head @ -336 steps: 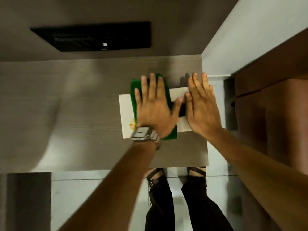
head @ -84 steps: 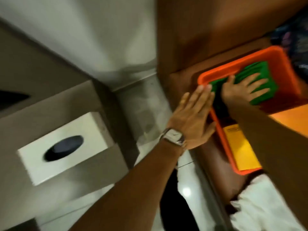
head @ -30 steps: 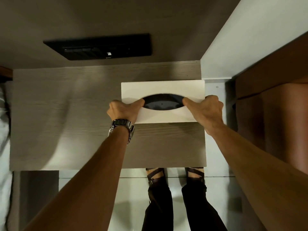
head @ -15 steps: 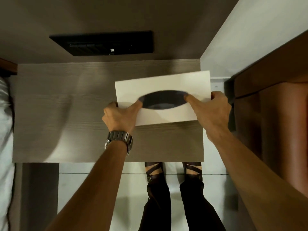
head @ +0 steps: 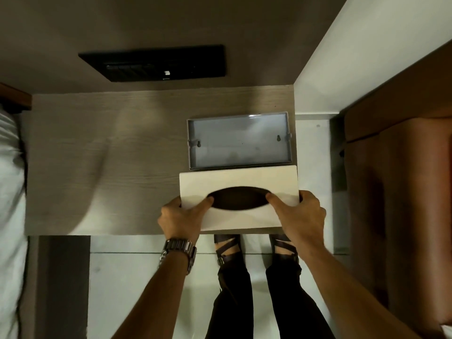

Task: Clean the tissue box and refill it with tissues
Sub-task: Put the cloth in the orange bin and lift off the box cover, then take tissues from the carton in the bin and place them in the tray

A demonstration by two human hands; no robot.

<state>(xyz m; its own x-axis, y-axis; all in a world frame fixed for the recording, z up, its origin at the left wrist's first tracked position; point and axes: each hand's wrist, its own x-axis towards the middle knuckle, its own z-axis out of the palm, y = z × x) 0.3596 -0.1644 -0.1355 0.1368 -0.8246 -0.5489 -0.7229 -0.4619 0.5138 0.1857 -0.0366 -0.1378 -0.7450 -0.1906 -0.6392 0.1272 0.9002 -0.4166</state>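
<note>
I hold the white tissue box cover (head: 238,178) with its dark oval slot above the near edge of the wooden bedside table (head: 110,155). My left hand (head: 181,217) grips its left end, thumb at the slot. My right hand (head: 299,216) grips its right end the same way. Behind the cover, the grey tissue box base (head: 238,140) lies on the table with nothing inside; two keyhole slots show in its floor.
A black switch panel (head: 156,63) is set in the wall behind the table. A white bed edge (head: 9,182) lies at the left. A brown wooden cabinet (head: 401,179) stands at the right. My feet in sandals (head: 254,245) are on the pale floor below.
Both hands have lifted the white cover off and drawn it toward me, to the table's near edge. The grey base, hidden before, now lies uncovered behind it.
</note>
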